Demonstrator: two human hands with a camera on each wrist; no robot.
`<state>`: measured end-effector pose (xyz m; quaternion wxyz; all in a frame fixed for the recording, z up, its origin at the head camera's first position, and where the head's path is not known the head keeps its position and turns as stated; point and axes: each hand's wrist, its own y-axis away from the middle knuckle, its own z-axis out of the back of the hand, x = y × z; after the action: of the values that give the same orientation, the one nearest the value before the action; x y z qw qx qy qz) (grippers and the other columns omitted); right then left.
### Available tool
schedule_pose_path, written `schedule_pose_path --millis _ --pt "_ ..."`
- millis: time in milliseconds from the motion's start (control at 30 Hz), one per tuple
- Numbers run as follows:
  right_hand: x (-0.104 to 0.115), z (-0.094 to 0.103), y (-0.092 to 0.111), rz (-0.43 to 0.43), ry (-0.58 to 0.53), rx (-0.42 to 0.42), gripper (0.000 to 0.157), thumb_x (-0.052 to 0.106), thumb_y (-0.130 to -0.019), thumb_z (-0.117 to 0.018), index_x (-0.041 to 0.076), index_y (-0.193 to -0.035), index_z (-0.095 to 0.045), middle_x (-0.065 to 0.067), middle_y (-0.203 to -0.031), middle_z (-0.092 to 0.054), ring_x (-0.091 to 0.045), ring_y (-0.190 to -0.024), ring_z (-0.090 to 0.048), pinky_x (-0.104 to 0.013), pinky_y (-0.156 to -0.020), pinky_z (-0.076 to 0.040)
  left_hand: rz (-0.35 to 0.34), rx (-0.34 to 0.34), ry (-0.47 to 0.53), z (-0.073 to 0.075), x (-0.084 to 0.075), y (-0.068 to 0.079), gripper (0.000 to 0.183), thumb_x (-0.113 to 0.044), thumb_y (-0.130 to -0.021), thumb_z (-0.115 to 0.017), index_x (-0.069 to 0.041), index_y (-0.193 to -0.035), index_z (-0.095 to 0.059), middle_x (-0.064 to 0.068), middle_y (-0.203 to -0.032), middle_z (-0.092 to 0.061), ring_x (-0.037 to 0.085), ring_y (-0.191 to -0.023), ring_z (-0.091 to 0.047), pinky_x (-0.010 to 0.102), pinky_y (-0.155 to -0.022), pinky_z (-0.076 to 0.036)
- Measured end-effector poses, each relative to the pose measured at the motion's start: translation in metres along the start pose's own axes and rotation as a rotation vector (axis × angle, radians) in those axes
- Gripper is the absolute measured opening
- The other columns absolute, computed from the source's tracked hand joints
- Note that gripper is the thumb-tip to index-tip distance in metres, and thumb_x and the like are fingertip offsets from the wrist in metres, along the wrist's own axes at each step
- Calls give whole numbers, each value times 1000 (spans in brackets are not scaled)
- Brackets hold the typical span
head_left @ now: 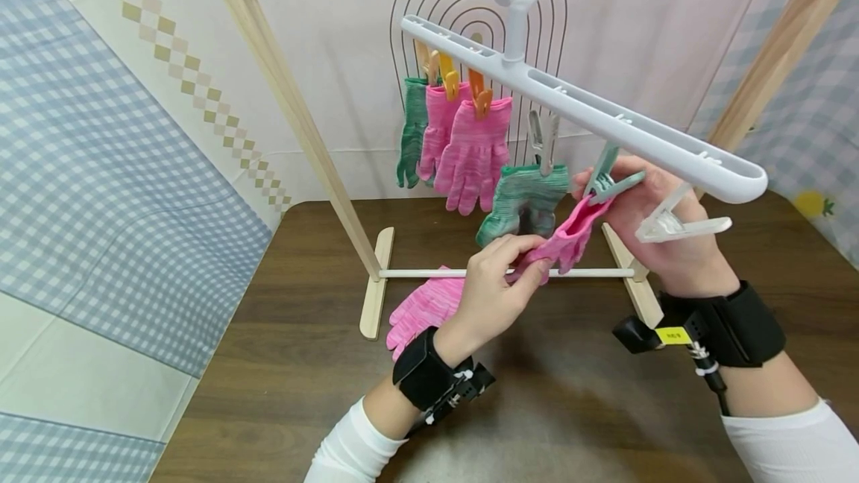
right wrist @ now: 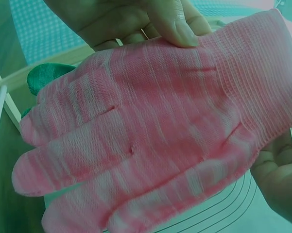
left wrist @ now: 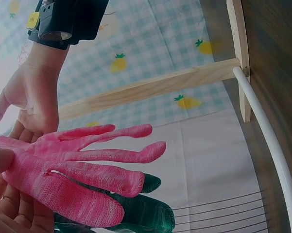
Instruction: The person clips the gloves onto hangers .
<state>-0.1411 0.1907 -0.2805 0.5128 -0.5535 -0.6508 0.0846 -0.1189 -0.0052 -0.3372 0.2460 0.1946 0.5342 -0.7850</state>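
My left hand (head_left: 499, 285) pinches the edge of a pink knit glove (head_left: 570, 241) between thumb and fingers. At the cuff's other end, a pale green clip (head_left: 611, 188) under the hanger bar meets the fabric. Just behind this clip is my right hand (head_left: 631, 207), palm showing, fingers loose, the thumb away from the clip. In the right wrist view the pink glove (right wrist: 150, 126) spreads wide, the left thumb on its upper edge. A green glove (head_left: 530, 185) hangs next to it from a grey clip. The white hanger (head_left: 631, 129) slants toward the right.
Farther along hang two pink gloves (head_left: 473, 155) and a green one (head_left: 414, 125) on orange, yellow and tan clips. A white clip (head_left: 678, 226) dangles by the right wrist. Another pink glove (head_left: 426, 311) lies on the brown table (head_left: 282, 386). A wooden rack (head_left: 302, 118) surrounds the hanger.
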Motion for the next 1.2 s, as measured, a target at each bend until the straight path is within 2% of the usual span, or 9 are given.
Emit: schedule_pose_path --millis 133,267,367,467,733,967,1200 --pt "0 2 3 -14 -44 -56 32 9 -95 -32 -14 -109 -50 -22 -112 -55 -38 -109 -48 -45 -99 -36 10 -9 10 0 2 2 20 -13 -84 -61 -3 -101 -60 10 -88 -61 10 -78 -51 15 -64 -49" --pt "0 4 5 1 -26 -83 28 6 -92 -41 -13 -111 -49 -19 -109 -56 -34 -103 -50 -40 -92 -40 16 -19 10 1 3 3 20 -12 -83 -62 -3 -101 -60 10 -88 -61 11 -77 -52 15 -63 -49" --pt "0 4 6 15 -30 -70 31 7 -91 -45 -10 -118 -47 -19 -107 -59 -30 -98 -51 -37 -84 -41 20 -23 7 1 4 3 19 -12 -83 -62 -3 -100 -60 10 -87 -61 11 -77 -52 16 -63 -50" --pt "0 4 8 22 -57 -58 33 6 -93 -41 -10 -121 -44 -21 -108 -59 -30 -97 -51 -36 -82 -42 29 -20 11 2 4 4 19 -12 -84 -61 -3 -101 -60 10 -88 -61 11 -78 -52 17 -64 -50" --pt "2 3 10 39 -73 -27 39 7 -95 -29 -12 -128 -35 -27 -111 -57 -32 -101 -53 -38 -88 -43 55 -12 33 2 6 5 20 -11 -83 -61 -3 -102 -60 11 -92 -61 12 -80 -54 20 -66 -52" --pt "1 3 10 85 -55 -10 40 5 -90 -33 -13 -125 -36 -30 -111 -55 -35 -103 -52 -40 -90 -44 54 -25 38 3 9 7 20 -11 -84 -61 -3 -102 -60 11 -91 -61 12 -79 -54 20 -65 -52" --pt "4 3 17 79 -142 -24 44 4 -87 -27 -14 -126 -34 -31 -110 -55 -39 -100 -52 -41 -90 -43 36 -36 25 3 11 8 20 -11 -84 -61 -2 -101 -60 12 -91 -61 13 -78 -54 19 -66 -51"
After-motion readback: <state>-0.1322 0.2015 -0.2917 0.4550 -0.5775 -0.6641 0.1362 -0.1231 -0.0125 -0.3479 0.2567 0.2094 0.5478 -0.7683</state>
